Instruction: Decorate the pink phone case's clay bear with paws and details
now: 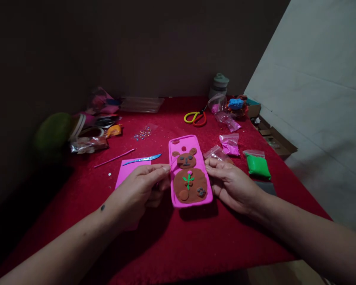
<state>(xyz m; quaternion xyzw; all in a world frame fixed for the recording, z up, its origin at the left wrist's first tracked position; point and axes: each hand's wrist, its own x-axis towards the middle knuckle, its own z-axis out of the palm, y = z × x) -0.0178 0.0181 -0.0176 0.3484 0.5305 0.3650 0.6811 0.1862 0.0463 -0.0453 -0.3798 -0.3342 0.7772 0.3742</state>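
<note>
A pink phone case (188,172) is held up over the red tablecloth, tilted toward me. On it is a brown clay bear (191,186) with grey eyes, a pink flower on green leaves and a grey paw print. My left hand (148,180) pinches the case's left edge; a thin pale sliver shows by its fingertips, too fine to make out. My right hand (230,182) grips the right edge between thumb and fingers. Left of the case, a blue modelling knife (142,159) lies across a pink sheet (121,173), partly hidden behind my left hand.
Scissors (195,118) with yellow and red handles lie farther back. At right are bags of pink clay (230,145) and green clay (258,164). A thin pink stick (114,158), scattered gems (143,133) and packets (89,144) lie left. A lidded jar (220,84) stands behind.
</note>
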